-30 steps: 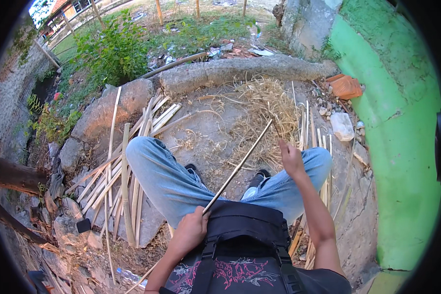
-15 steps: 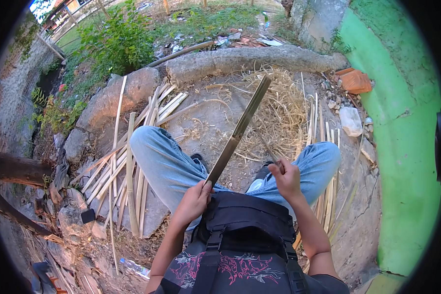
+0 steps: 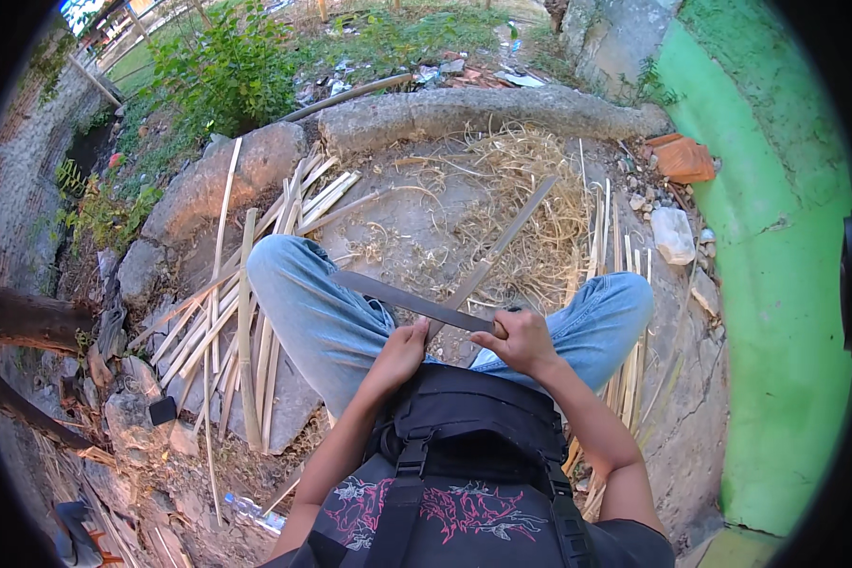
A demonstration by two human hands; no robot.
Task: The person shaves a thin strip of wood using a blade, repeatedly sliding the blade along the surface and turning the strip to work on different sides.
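Observation:
My left hand [image 3: 401,354] is closed round the near end of a bamboo strip [image 3: 507,245], which slants away to the upper right between my knees. In my right hand [image 3: 521,341] is the handle of a long knife [image 3: 398,295]. Its broad dark blade points left and lies across the strip just ahead of my left fingers. Whether the edge bites into the bamboo I cannot tell. Beyond the strip, a heap of curly bamboo shavings [image 3: 525,213] covers the ground.
Split bamboo strips [image 3: 220,327] lie spread left of my knee; more strips [image 3: 630,383] lie by my right leg. A low concrete kerb [image 3: 483,112] runs ahead. On the right are a green wall [image 3: 776,312], an orange brick [image 3: 683,159] and a pale stone [image 3: 673,236].
My right hand has moved left with the knife, and its blade has swung across the bamboo strip. The strip's far end has tipped lower and to the right.

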